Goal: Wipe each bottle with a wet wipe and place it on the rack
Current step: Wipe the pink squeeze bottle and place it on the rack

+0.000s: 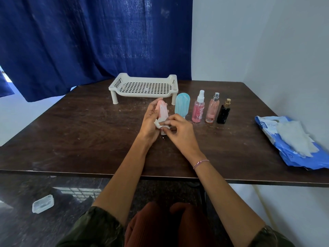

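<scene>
- pink bottle [162,109]: lower half hidden by left hand [148,122] and wipe [158,124].
- wipe: mostly covered by right hand [181,132].
- blue bottle [182,105]: base hidden behind right hand.
- pack [293,159]: cut off at right edge; print too small to read.

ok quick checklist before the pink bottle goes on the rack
1. Left hand grips the pink bottle: ok.
2. Right hand pinches the wipe against the bottle's lower end: ok.
3. Whole bottle wiped: cannot tell, the hands hide part of it.
4. Room on the rack: ok, nothing on it.
5. Way to the rack open: ok, the blue bottle stands off to the right, by the rack's front right leg.
6. Cap closed: cannot tell.
</scene>
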Demonstrator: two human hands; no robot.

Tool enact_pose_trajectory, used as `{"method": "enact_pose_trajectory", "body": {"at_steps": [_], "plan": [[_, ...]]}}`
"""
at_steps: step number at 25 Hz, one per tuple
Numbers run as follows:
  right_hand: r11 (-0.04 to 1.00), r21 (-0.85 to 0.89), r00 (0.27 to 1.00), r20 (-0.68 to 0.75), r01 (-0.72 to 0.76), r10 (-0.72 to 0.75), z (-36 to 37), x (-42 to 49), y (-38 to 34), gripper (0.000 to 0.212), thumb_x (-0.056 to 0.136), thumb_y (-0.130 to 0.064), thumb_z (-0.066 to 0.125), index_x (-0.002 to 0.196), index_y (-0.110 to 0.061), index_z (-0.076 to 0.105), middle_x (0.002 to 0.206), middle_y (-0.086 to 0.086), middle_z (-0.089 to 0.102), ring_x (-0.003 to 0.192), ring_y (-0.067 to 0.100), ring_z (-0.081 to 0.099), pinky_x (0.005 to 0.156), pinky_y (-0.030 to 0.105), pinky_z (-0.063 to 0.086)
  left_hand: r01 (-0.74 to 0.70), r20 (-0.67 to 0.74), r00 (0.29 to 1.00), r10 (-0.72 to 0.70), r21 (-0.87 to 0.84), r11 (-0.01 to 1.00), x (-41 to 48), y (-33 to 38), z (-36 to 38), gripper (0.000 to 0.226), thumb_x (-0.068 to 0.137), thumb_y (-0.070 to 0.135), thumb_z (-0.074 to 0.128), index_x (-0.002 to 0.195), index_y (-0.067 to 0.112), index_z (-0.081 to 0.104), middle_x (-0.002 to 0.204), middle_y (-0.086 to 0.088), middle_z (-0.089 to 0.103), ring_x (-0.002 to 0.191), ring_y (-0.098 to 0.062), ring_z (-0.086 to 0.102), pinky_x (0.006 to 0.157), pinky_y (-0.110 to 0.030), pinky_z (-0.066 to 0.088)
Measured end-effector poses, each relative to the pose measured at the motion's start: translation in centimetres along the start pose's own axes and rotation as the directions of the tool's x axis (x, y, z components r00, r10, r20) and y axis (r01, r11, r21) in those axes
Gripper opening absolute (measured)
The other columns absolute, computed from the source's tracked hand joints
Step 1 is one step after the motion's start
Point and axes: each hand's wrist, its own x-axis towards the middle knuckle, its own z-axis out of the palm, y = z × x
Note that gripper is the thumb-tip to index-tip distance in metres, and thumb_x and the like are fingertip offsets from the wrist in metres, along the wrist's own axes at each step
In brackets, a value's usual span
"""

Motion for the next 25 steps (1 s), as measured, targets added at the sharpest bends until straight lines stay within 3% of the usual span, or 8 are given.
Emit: {"method": "enact_pose_trajectory", "body": {"at_steps": [8,13,16,23,25], "plan": [[0.986,-0.053,0.981,-0.115,-0.160,0.153,-0.5,0.5,1.2,0.018,0.079,-0.010,0.071,0.097,-0.008,0.072,0.093,0.001,0.067,0.082,0.006,0.060,0.082,0.024,0.053,-0.005,0.042,0.999,0.006,-0.014,1.000,0.2,-0.2,-0.2,0.029,0.100,0.005,0.031,0.121,0.016,0.048,0.119,-0.008,0.056,0.108,-0.018,0.053,0.090,-0.036,0.050],[0.995,-0.095,0.996,-0.081,0.041,-0.048,0.1,0.1,0.0,0.021,0.082,-0.006,0.066,0.102,-0.005,0.069,0.096,0.004,0.062,0.091,0.012,0.057,0.084,0.023,0.049,-0.017,0.105,0.994,0.016,0.007,1.000,0.0,-0.1,-0.2,0.035,0.097,-0.002,0.031,0.123,0.015,0.048,0.116,-0.006,0.057,0.099,-0.014,0.057,0.077,-0.023,0.054],[0.983,-0.139,0.990,-0.049,0.121,-0.129,0.2,-0.1,-0.3,0.021,0.082,-0.005,0.065,0.103,-0.005,0.068,0.096,0.005,0.061,0.093,0.013,0.054,0.086,0.019,0.044,0.003,0.112,0.994,-0.002,-0.004,1.000,0.0,0.0,-0.2,0.032,0.099,0.005,0.035,0.126,0.014,0.048,0.123,-0.009,0.054,0.104,-0.015,0.057,0.082,-0.023,0.054],[0.990,-0.096,0.976,-0.198,-0.106,0.086,-0.4,0.8,1.0,0.020,0.083,-0.008,0.066,0.102,-0.003,0.069,0.095,0.006,0.065,0.085,0.013,0.061,0.082,0.030,0.053,-0.008,0.174,0.985,0.015,-0.043,0.999,-0.4,0.1,0.2,0.031,0.098,0.005,0.034,0.123,0.015,0.049,0.115,-0.006,0.057,0.094,-0.011,0.060,0.080,-0.025,0.054],[0.994,-0.091,0.978,-0.203,-0.061,0.042,-0.4,0.7,0.8,0.020,0.083,-0.008,0.066,0.102,-0.003,0.069,0.096,0.006,0.066,0.087,0.013,0.061,0.083,0.029,0.053,-0.010,0.184,0.983,0.018,-0.044,0.999,-0.5,0.1,0.2,0.031,0.097,0.004,0.036,0.123,0.014,0.049,0.114,-0.005,0.057,0.094,-0.011,0.061,0.080,-0.024,0.053]]}}
